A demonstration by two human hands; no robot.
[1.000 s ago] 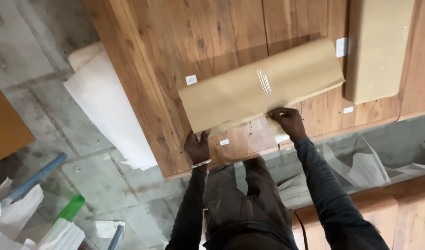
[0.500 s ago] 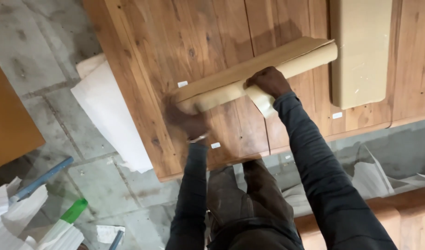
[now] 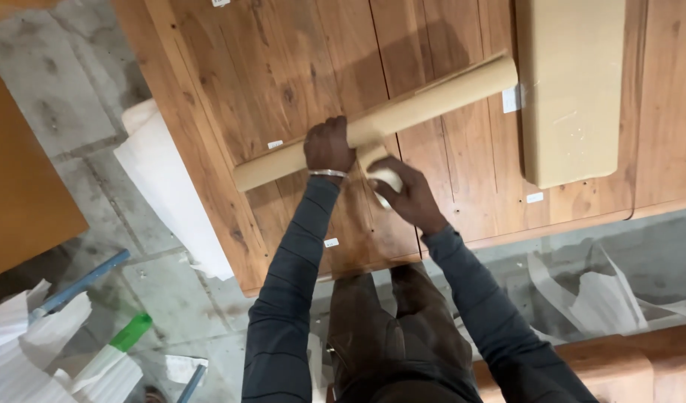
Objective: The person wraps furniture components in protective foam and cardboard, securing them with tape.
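I see a roll of brown paper [image 3: 403, 116], matte and smooth, wound into a long tube, lying on a wooden tabletop [image 3: 283, 67] of reddish, knotted planks with visible seams. The long axis of the roll runs diagonally: its lower end points toward the tabletop's near left edge, its upper end toward a flat parcel [image 3: 574, 82] wrapped in the same brown paper, which it touches or overlaps. My left hand [image 3: 328, 145] is clenched over the roll near its middle, fingers curled across the top, a thin metal bangle at the wrist. My right hand [image 3: 403, 190] sits just beside the roll on its near side, grasping a small pale object [image 3: 384, 179], possibly tape; I cannot make out its shape, since the fingers cover most of it. Small white stickers [image 3: 274, 144] dot the tabletop around the roll. Left of the tabletop, a white foam sheet [image 3: 171, 194] hangs over the edge onto a grey concrete floor [image 3: 59, 97]. The parcel's far end is cut off by the frame.
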